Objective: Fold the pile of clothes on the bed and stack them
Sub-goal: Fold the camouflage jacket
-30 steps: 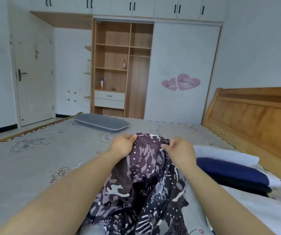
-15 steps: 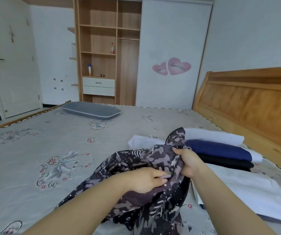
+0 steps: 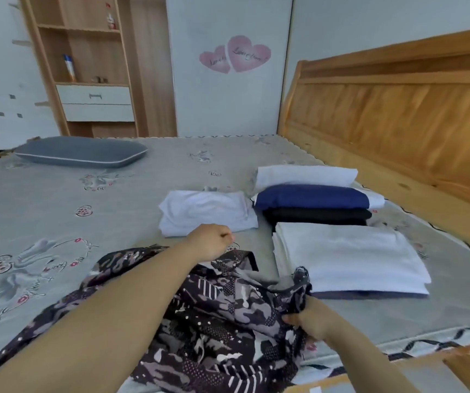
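Head view: 2 hands (image 3: 210, 241) (image 3: 311, 320) grip 1 patterned garment (image 3: 222, 310).

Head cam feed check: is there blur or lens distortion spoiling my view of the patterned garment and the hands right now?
Head view: wide-angle bowing bends the headboard and wardrobe; motion blur softens the left hand and the frame's lower edge; the right hand gripping the patterned garment reads fairly clearly; light is even and soft, no glare.

Bedroom interior. Wooden headboard (image 3: 398, 114) to the right of the hands; beyond them, a white wardrobe panel (image 3: 228, 103) bearing two pink heart stickers (image 3: 235, 54). Open wooden shelving (image 3: 86, 52) with white drawers (image 3: 96, 103) stands far left. Pale walls (image 3: 370, 21), even daylight.
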